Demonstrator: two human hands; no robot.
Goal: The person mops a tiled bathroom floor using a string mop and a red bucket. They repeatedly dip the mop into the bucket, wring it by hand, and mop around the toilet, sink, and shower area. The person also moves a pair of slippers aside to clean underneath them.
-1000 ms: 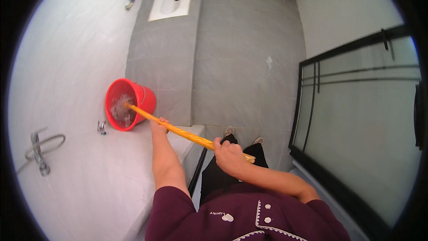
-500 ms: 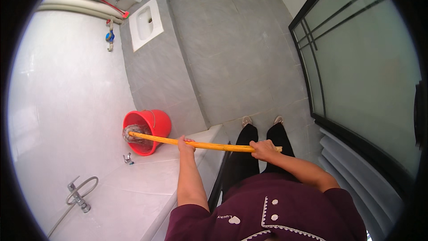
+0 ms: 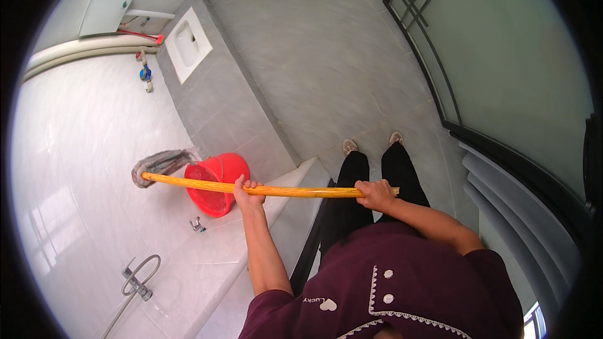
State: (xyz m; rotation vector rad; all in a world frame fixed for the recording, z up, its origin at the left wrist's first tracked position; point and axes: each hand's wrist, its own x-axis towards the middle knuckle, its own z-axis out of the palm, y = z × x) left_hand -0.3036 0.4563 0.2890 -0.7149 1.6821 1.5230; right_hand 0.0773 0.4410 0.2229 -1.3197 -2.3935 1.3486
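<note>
Both hands hold a mop by its long yellow handle (image 3: 301, 192), which runs roughly level across the view. My left hand (image 3: 249, 192) is wrapped round the middle of the handle. Near its right end, my right hand (image 3: 375, 196) grips it in front of my legs. At the far left end hangs the grey, wet-looking mop head (image 3: 162, 164), raised beside the mouth of a red bucket (image 3: 233, 169). Its strands trail toward the bucket's rim. The bucket stands on the ledge by the white wall, with reddish-looking water inside.
A small tap (image 3: 198, 225) and a shower mixer with hose (image 3: 138, 284) sit along the left. Beyond the bucket, a squat toilet (image 3: 188, 45) is set in a raised grey step. A frosted glass door (image 3: 502, 56) stands on the right, over grey floor tiles (image 3: 326, 44).
The mop head has come up out of the bucket and moved left, its strands now stretched out. My left hand has shifted slightly left and up. The view has turned a little.
</note>
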